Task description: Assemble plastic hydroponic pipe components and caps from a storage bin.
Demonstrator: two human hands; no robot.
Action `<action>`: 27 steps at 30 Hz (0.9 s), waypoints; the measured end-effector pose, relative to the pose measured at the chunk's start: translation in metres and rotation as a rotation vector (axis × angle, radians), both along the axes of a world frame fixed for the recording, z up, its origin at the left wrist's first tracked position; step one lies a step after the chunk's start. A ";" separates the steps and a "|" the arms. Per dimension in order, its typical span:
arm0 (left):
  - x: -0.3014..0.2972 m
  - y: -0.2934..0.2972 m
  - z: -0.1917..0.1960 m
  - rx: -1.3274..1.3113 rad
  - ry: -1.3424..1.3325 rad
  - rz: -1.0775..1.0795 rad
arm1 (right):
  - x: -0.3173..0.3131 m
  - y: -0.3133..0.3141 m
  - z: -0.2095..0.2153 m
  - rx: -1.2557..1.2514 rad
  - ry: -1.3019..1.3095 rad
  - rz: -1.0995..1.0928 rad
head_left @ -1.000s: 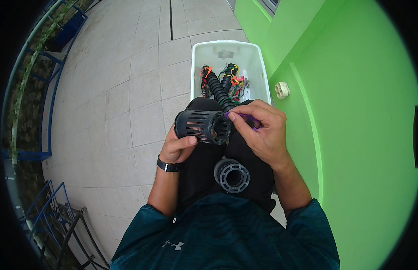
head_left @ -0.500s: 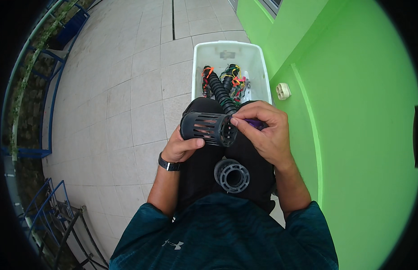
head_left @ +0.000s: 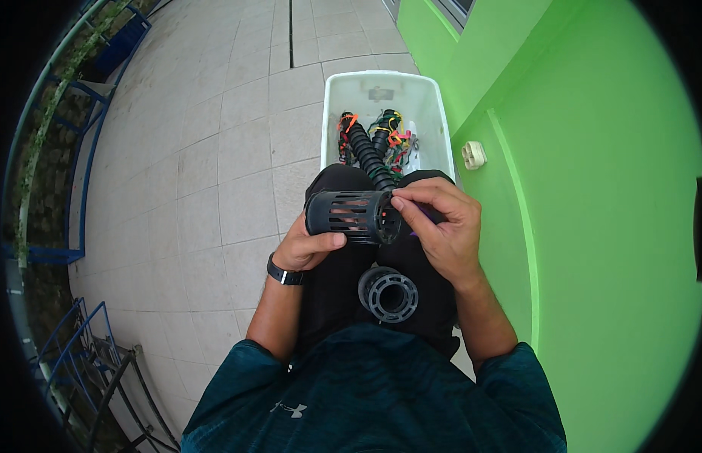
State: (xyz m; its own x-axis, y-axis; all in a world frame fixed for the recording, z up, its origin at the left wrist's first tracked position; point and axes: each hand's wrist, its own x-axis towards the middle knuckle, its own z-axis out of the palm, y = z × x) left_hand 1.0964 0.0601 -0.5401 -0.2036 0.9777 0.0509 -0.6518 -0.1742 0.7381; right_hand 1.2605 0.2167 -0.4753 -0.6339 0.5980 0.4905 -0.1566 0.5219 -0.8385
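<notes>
My left hand (head_left: pixel 305 245) is wrapped round a black slotted plastic cylinder (head_left: pixel 351 217), holding it sideways above my lap. Its fingers show through the slots and the thumb presses along the near side. At the cylinder's right-end rim, thumb and forefinger of my right hand (head_left: pixel 441 223) are pinched together. A bit of something purple (head_left: pixel 434 214) shows under that palm, mostly hidden; what it is, I cannot tell. Between my thighs rests a dark grey plastic spool (head_left: pixel 391 296) with a slotted ring flange and a round hole through it.
Just beyond my knees stands a white plastic tub (head_left: pixel 438 121) holding black ribbed tubes (head_left: pixel 366 151) and tangled coloured straps (head_left: pixel 400 138). A green wall (head_left: pixel 607 189) with a cream socket box (head_left: pixel 473 155) runs along the right. Blue metal railings (head_left: pixel 85 181) edge the tiled floor (head_left: pixel 200 181) at left.
The right hand has shifted slightly, and less of the purple thing shows under it. The slotted cylinder has turned a little in the left hand. The spool on my lap stays put.
</notes>
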 end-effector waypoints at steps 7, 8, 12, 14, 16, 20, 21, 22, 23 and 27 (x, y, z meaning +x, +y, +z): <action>0.004 -0.002 -0.006 0.039 -0.104 -0.028 | 0.005 -0.007 -0.002 0.002 0.039 0.010; 0.004 -0.003 -0.005 0.024 -0.065 -0.037 | 0.005 -0.007 -0.005 -0.026 0.069 0.015; 0.002 -0.003 -0.005 0.020 -0.042 -0.125 | 0.007 -0.004 -0.010 -0.298 -0.016 0.132; 0.006 -0.004 -0.005 0.033 -0.055 -0.114 | 0.006 0.000 -0.008 -0.728 -0.014 0.421; 0.008 -0.004 -0.007 0.046 -0.069 -0.103 | 0.006 0.003 -0.008 -0.753 -0.044 0.462; 0.009 -0.002 -0.014 0.027 -0.178 -0.040 | 0.005 -0.003 -0.017 -0.309 0.166 0.140; 0.008 -0.001 -0.015 -0.011 -0.178 0.000 | 0.009 0.001 -0.015 -0.311 0.166 0.137; 0.005 -0.003 -0.016 -0.014 -0.178 0.002 | 0.014 0.006 -0.008 0.025 0.085 0.109; -0.001 -0.006 -0.018 -0.005 -0.148 -0.056 | 0.018 0.009 -0.001 0.360 0.002 0.079; -0.003 -0.004 -0.016 0.000 -0.123 -0.093 | 0.016 0.008 0.011 0.553 -0.179 0.130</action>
